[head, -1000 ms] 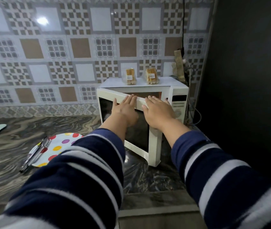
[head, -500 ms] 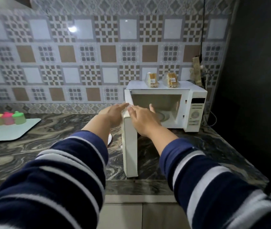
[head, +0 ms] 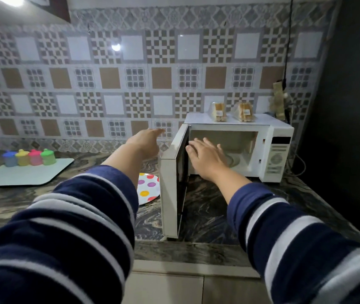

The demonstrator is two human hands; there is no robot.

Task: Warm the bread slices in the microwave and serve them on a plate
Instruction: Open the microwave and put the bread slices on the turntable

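A white microwave (head: 277, 150) stands on the counter at the right with its door (head: 171, 187) swung wide toward me. Its cavity shows a glass turntable and holds nothing else. Two wrapped packs of bread slices (head: 218, 111) (head: 245, 111) stand on the microwave's top. My left hand (head: 147, 140) hovers left of the door with straight fingers, touching nothing. My right hand (head: 205, 154) reaches in front of the open cavity, fingers spread, its fingertips near the door's inner edge. A white plate with coloured dots (head: 147, 189) lies on the counter, partly hidden behind my left sleeve and the door.
A pale tray (head: 21, 175) at the left carries several small coloured lidded jars (head: 29, 156). A dark wall closes off the right side. A cable runs down the tiled wall behind the microwave. The marbled counter's front edge runs just below the door.
The microwave door has swung from nearly closed to fully open. Both hands have come off the door's top edge; my left moved away to the left and my right now is before the cavity.
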